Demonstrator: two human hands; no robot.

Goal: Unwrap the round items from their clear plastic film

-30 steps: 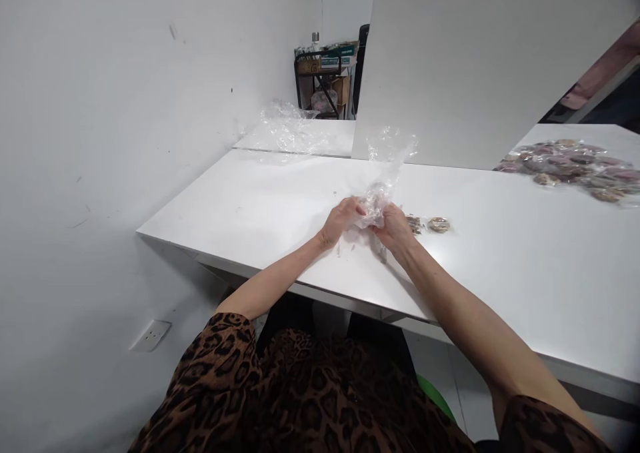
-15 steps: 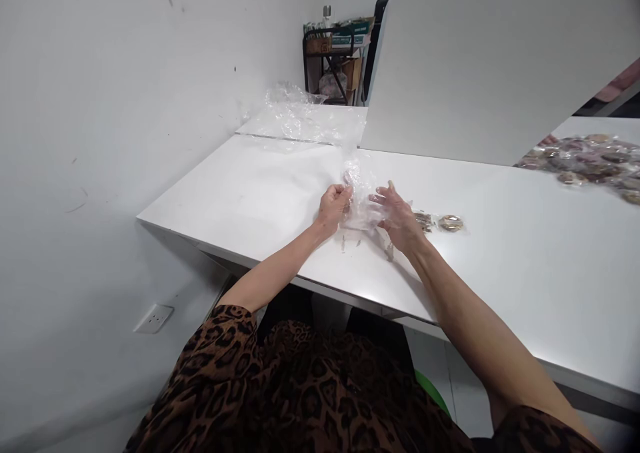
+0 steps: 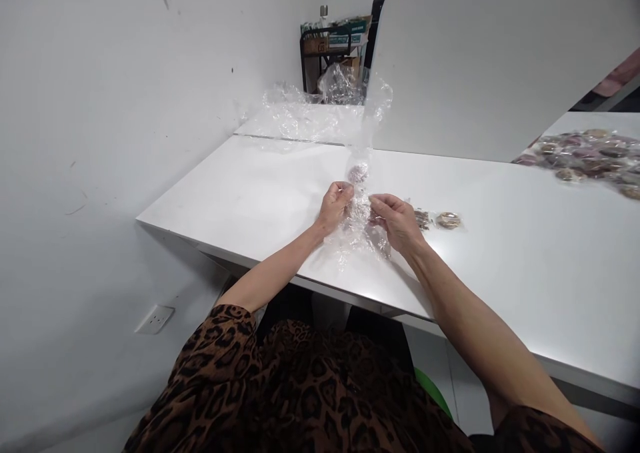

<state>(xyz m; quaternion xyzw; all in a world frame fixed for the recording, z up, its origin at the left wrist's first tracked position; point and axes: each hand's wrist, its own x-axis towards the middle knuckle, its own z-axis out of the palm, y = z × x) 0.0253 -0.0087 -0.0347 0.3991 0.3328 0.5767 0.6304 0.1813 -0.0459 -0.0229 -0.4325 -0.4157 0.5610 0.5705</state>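
Observation:
Between my hands a crumpled clear plastic bag (image 3: 359, 216) stands over the table, its loose end trailing toward me. My left hand (image 3: 335, 204) pinches its left side with curled fingers. From the right, my right hand (image 3: 396, 220) grips it between thumb and fingers. Just beyond the fingers, a pinkish round piece (image 3: 358, 172) shows through the film; its kind is unclear. A small wrapped golden-brown packet (image 3: 449, 220) lies to the right of my right hand, beside a darker wrapped packet (image 3: 424, 219) partly hidden behind that hand.
Clear plastic film (image 3: 305, 120) is heaped at the back of the white table (image 3: 240, 200). An upright grey panel (image 3: 480, 66) rises behind. Many wrapped round pieces (image 3: 595, 153) lie at the far right. A black shelf rack (image 3: 310, 60) stands beyond, and a wall borders the left.
My right hand's spread fingers have closed onto the plastic bag. The film between my hands has bunched up and spread toward the table's front, while more film has risen behind it.

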